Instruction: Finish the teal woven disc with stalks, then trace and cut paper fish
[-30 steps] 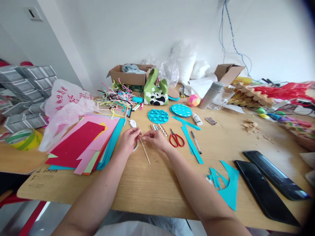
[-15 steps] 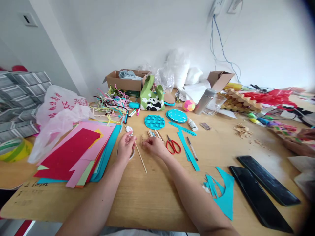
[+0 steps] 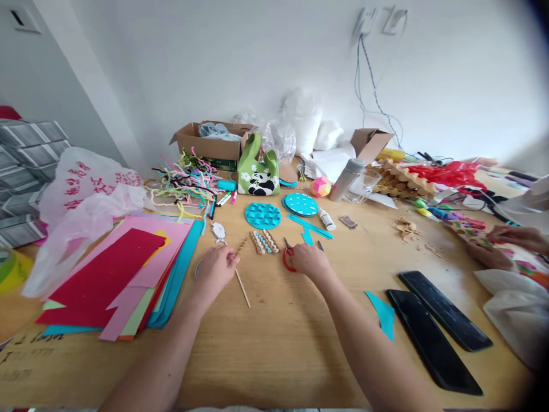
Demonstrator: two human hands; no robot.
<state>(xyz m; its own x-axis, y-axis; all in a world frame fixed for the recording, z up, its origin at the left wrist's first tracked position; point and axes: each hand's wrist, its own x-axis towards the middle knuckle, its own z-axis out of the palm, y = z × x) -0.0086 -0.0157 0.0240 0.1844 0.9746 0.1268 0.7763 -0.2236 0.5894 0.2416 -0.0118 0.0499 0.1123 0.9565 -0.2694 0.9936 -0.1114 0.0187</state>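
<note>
Pinched at one end in the left hand (image 3: pixel 219 264), the twisted brown strand (image 3: pixel 242 246) looks light and bendable — probably best taken near a tip. To its right, the right hand (image 3: pixel 310 260) covers part of the red scissors (image 3: pixel 285 261), rigid and likely safest by the loops; whether it grips them I cannot tell. Beaded strips (image 3: pixel 265 242) lie between — a thin stick (image 3: pixel 242 289) crowds the left fingertips.

Scissors (image 3: pixel 285 258) partly hidden (by the right hand (image 3: pixel 309 261)), yellow roll (image 3: pixel 16 272) cropped
</note>
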